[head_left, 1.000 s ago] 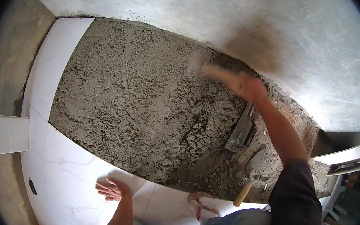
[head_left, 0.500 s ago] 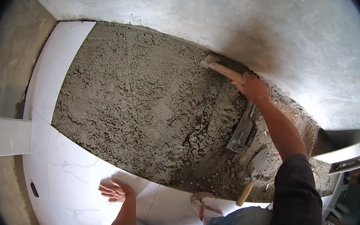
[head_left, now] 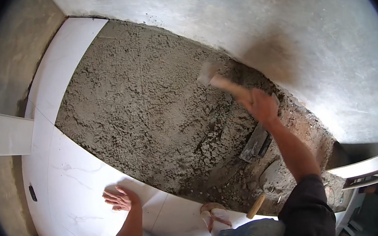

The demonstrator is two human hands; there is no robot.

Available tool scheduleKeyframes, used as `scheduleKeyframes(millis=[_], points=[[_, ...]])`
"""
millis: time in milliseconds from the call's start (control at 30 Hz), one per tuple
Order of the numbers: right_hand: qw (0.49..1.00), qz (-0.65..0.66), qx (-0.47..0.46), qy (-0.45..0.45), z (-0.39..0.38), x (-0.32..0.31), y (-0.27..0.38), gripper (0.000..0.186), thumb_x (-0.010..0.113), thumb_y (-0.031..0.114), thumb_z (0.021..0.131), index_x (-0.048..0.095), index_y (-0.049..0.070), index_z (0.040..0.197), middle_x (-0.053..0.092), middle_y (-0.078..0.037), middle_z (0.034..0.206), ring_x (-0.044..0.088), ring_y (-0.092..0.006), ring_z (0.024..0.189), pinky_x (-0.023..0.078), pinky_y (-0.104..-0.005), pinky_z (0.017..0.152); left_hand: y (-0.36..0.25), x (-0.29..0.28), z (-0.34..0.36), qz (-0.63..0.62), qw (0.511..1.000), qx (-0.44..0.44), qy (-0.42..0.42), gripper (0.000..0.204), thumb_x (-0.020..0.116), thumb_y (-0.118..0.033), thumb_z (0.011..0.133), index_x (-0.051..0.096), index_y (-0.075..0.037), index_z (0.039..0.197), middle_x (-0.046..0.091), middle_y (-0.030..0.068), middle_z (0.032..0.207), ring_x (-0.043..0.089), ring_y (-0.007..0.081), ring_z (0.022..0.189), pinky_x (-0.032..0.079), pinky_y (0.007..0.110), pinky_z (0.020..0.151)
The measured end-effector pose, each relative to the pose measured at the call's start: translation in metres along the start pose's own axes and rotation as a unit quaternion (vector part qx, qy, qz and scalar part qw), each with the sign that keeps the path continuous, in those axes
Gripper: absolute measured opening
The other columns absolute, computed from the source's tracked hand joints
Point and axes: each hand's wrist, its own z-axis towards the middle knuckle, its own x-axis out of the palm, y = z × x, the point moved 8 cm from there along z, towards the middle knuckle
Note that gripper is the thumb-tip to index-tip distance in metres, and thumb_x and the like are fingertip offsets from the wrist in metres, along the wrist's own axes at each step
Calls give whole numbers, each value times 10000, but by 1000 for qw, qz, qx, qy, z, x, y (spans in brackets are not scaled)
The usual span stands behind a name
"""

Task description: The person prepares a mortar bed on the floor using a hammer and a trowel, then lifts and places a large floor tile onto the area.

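My right hand [head_left: 263, 105] is wrapped round the light wooden handle of a hammer [head_left: 228, 86]. The hammer's grey head is smeared by motion over the rough grey mortar bed [head_left: 142, 109], near the far wall. Beneath my right forearm, a dark rectangular float [head_left: 254, 144] lies on the mortar's right part. My left hand [head_left: 122, 198] rests flat on a white marbled floor tile [head_left: 81, 184], its fingers spread and holding nothing.
Bare concrete walls [head_left: 323, 34] close the far and left sides. A wooden handle [head_left: 256, 206] sticks up beside my knee, near my foot [head_left: 215, 215]. A small black object [head_left: 32, 193] lies on the left tiles. Rubble [head_left: 269, 178] and pale tile pieces [head_left: 360, 166] are at right.
The hammer has swung left and a little nearer, away from the far wall, with my right hand. My left hand stays on the tile. The view has shifted slightly.
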Motion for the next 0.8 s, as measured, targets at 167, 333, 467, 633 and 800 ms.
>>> scheduleKeyframes(millis=[167,333,467,633,800], points=[[982,35,-183,-3,9,4,6,535,577,589,783,567,60,860,614,-121,740,603,-320,627,501,-420,601,-2,0,3,-10,1000,2,7,754,171,-655,887,139,-167,1460,77,89,1530,72,298,1406,88,566,1069],[981,-98,122,110,25,21,-28,516,574,594,772,578,80,814,629,-116,800,632,-309,709,513,-426,602,-2,0,4,38,999,-7,3,747,179,-650,890,151,-166,1459,88,86,1529,86,298,1404,98,558,1067],[990,44,-98,88,3,1,68,552,503,621,807,572,82,904,653,-123,813,647,-323,783,527,-431,639,-3,-6,4,30,1000,-1,-2,737,173,-642,895,163,-163,1456,104,77,1527,95,297,1402,108,558,1063],[961,-25,-17,274,32,20,11,551,506,618,814,547,88,959,655,-129,883,646,-339,809,522,-411,639,-9,-4,-1,0,1000,-9,23,758,165,-661,885,145,-168,1460,80,83,1530,71,283,1408,80,561,1070],[983,36,95,151,15,6,36,550,529,607,799,569,70,911,655,-152,817,649,-338,806,519,-416,634,-7,-8,-1,-3,999,-11,31,759,158,-658,885,128,-167,1464,46,77,1535,36,279,1412,60,555,1076]])
